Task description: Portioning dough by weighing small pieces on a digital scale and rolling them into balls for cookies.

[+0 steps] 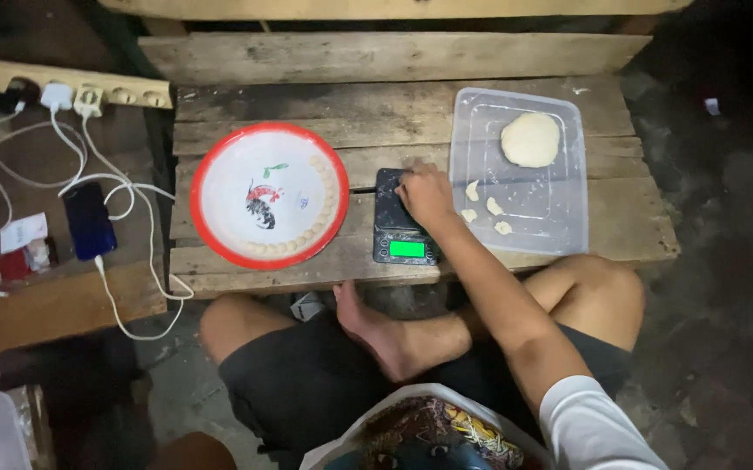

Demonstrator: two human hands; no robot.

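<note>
Scale [404, 228], small, black, its display lit green, sits near the front edge of the wooden pallet table [376, 61], between the red-rimmed plate [220, 157] and the clear plastic tray [568, 222]. My right hand [426, 193] rests on its platform, fingers curled; I cannot tell whether they pinch anything. Dough ball [530, 139] lies toward the tray's far end, small pieces [494, 206] nearer me.
</note>
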